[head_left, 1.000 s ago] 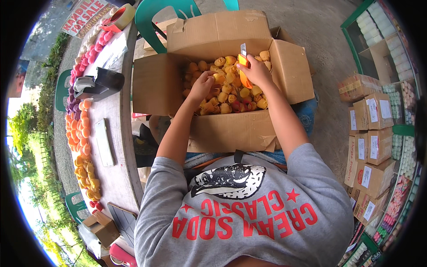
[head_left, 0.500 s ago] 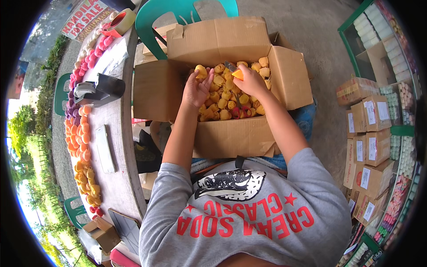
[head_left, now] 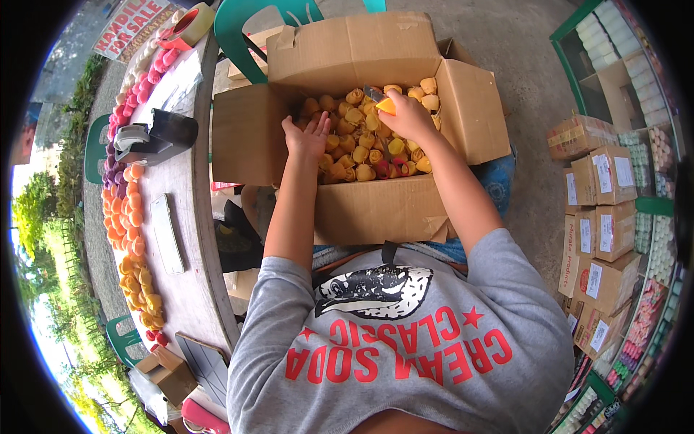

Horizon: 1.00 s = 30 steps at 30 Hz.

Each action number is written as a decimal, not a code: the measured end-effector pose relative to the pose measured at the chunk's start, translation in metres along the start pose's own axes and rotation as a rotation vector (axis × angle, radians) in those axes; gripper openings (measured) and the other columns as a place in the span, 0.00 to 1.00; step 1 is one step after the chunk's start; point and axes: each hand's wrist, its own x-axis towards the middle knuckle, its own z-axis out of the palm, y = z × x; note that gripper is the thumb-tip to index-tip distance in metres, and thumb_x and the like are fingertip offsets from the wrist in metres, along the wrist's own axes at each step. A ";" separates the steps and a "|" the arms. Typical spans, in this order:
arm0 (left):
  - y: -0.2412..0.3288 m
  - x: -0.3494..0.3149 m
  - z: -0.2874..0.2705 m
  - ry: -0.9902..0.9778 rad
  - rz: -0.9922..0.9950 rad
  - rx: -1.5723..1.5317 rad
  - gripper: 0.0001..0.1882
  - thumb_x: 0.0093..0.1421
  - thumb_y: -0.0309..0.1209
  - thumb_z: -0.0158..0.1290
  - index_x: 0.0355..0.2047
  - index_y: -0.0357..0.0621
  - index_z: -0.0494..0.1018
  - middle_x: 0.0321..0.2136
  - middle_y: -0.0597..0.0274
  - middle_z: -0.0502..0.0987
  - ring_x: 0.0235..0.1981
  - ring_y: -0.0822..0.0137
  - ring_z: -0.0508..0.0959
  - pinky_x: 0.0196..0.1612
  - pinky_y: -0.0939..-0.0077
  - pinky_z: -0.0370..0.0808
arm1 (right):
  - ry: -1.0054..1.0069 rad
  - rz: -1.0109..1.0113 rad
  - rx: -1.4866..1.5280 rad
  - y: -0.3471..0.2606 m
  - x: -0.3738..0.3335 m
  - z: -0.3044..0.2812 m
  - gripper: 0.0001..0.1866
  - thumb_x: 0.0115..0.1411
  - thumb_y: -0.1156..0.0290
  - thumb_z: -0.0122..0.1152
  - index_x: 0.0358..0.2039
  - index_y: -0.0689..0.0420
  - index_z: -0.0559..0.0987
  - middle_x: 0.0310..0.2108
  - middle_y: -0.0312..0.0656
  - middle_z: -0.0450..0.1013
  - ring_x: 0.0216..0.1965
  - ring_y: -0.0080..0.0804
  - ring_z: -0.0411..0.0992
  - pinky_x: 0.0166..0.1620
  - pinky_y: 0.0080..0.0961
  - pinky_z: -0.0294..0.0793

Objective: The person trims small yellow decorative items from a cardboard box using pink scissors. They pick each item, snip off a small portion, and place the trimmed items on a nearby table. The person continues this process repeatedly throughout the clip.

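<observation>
A large open cardboard box stands before me, its flaps folded outward. Many yellow, rose-shaped pieces fill it, with a few reddish-pink bits among them near the front wall. Over the left part of the box, my left hand is palm up, fingers spread, holding nothing. My right hand grips an orange-handled cutter knife, its grey blade pointing up and left above the yellow pieces. My right fingers partly cover the knife's handle.
On the left, a long table bears rows of pink, purple, orange and yellow pieces, a black tape dispenser and a white phone. A green chair stands behind the box. Stacked cartons and filled shelves line the right.
My left hand has let go of a yellow rose-shaped piece and opened, moving slightly down and left. My right hand still holds the cutter knife. The whole view has shifted a little.
</observation>
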 end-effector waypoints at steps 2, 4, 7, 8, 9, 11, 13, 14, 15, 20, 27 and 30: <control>-0.004 0.002 0.001 0.024 0.086 0.200 0.33 0.61 0.45 0.46 0.63 0.48 0.49 0.58 0.47 0.59 0.52 0.53 0.70 0.48 0.63 0.72 | -0.001 0.006 0.001 -0.001 0.000 -0.001 0.18 0.51 0.60 0.59 0.38 0.56 0.69 0.23 0.50 0.74 0.28 0.51 0.74 0.31 0.42 0.73; -0.009 0.001 0.004 0.010 0.192 0.655 0.32 0.58 0.42 0.49 0.59 0.41 0.56 0.56 0.47 0.63 0.52 0.53 0.70 0.49 0.65 0.71 | 0.007 0.018 0.008 -0.002 -0.001 -0.003 0.18 0.51 0.60 0.59 0.38 0.57 0.69 0.24 0.50 0.74 0.29 0.51 0.74 0.31 0.42 0.73; -0.010 0.021 -0.004 -0.072 0.420 1.641 0.29 0.55 0.40 0.53 0.54 0.38 0.64 0.51 0.47 0.69 0.50 0.55 0.72 0.49 0.68 0.72 | -0.008 0.024 0.023 -0.006 -0.002 -0.008 0.18 0.52 0.60 0.59 0.38 0.57 0.69 0.25 0.50 0.75 0.30 0.50 0.74 0.32 0.41 0.73; -0.011 0.031 -0.012 -0.106 0.504 2.016 0.28 0.54 0.40 0.55 0.53 0.39 0.65 0.49 0.47 0.71 0.49 0.56 0.73 0.48 0.69 0.72 | -0.012 0.035 0.029 -0.008 -0.003 -0.007 0.18 0.52 0.60 0.59 0.38 0.57 0.69 0.25 0.50 0.75 0.30 0.50 0.75 0.32 0.41 0.73; -0.009 0.015 0.001 -0.106 0.362 2.252 0.30 0.52 0.39 0.56 0.54 0.38 0.65 0.45 0.45 0.74 0.47 0.58 0.76 0.46 0.71 0.73 | -0.005 0.052 0.033 -0.009 0.000 -0.008 0.18 0.52 0.60 0.59 0.38 0.57 0.69 0.26 0.50 0.75 0.31 0.49 0.75 0.32 0.41 0.73; -0.008 0.029 -0.014 -0.143 0.300 2.415 0.29 0.52 0.41 0.56 0.53 0.45 0.66 0.50 0.48 0.70 0.50 0.56 0.73 0.48 0.63 0.72 | -0.027 0.074 0.020 -0.008 -0.001 -0.011 0.18 0.51 0.59 0.58 0.38 0.57 0.69 0.27 0.50 0.75 0.31 0.49 0.75 0.33 0.40 0.73; -0.004 0.020 -0.005 -0.188 0.287 2.516 0.28 0.53 0.42 0.56 0.52 0.46 0.67 0.52 0.50 0.69 0.51 0.56 0.72 0.50 0.60 0.71 | -0.071 0.081 -0.010 -0.008 -0.001 -0.014 0.19 0.51 0.59 0.58 0.40 0.56 0.69 0.27 0.50 0.75 0.31 0.49 0.75 0.33 0.40 0.73; -0.003 0.014 -0.002 -0.215 0.300 2.532 0.27 0.53 0.42 0.55 0.52 0.45 0.68 0.52 0.49 0.69 0.51 0.57 0.72 0.49 0.61 0.72 | -0.078 0.038 0.027 -0.006 0.000 -0.013 0.19 0.51 0.59 0.57 0.40 0.56 0.70 0.28 0.50 0.75 0.32 0.49 0.75 0.34 0.40 0.73; -0.004 0.005 0.001 -0.245 0.307 2.549 0.27 0.53 0.42 0.55 0.51 0.43 0.68 0.52 0.48 0.69 0.51 0.58 0.73 0.49 0.62 0.72 | -0.087 -0.002 0.064 -0.005 -0.001 -0.011 0.20 0.51 0.59 0.57 0.41 0.56 0.70 0.28 0.50 0.75 0.32 0.50 0.75 0.34 0.41 0.73; -0.018 -0.010 0.013 -0.269 0.019 1.058 0.23 0.55 0.40 0.49 0.45 0.34 0.66 0.44 0.48 0.70 0.45 0.56 0.74 0.47 0.64 0.74 | -0.101 0.075 0.128 -0.003 0.000 -0.002 0.20 0.53 0.59 0.52 0.44 0.55 0.70 0.32 0.51 0.76 0.37 0.50 0.74 0.39 0.41 0.72; -0.018 -0.031 0.017 -0.605 -0.275 0.380 0.21 0.60 0.42 0.34 0.41 0.37 0.67 0.33 0.55 0.71 0.30 0.65 0.71 0.37 0.70 0.72 | -0.070 -0.169 0.082 -0.001 0.000 0.018 0.18 0.49 0.61 0.55 0.40 0.55 0.71 0.32 0.48 0.76 0.36 0.47 0.75 0.37 0.39 0.73; -0.024 -0.040 0.015 -0.413 -0.005 0.702 0.17 0.61 0.44 0.35 0.34 0.45 0.68 0.21 0.62 0.70 0.18 0.73 0.65 0.22 0.79 0.62 | -0.139 -0.203 -0.068 -0.024 -0.014 0.003 0.14 0.48 0.60 0.56 0.33 0.54 0.73 0.28 0.45 0.76 0.33 0.45 0.75 0.34 0.39 0.73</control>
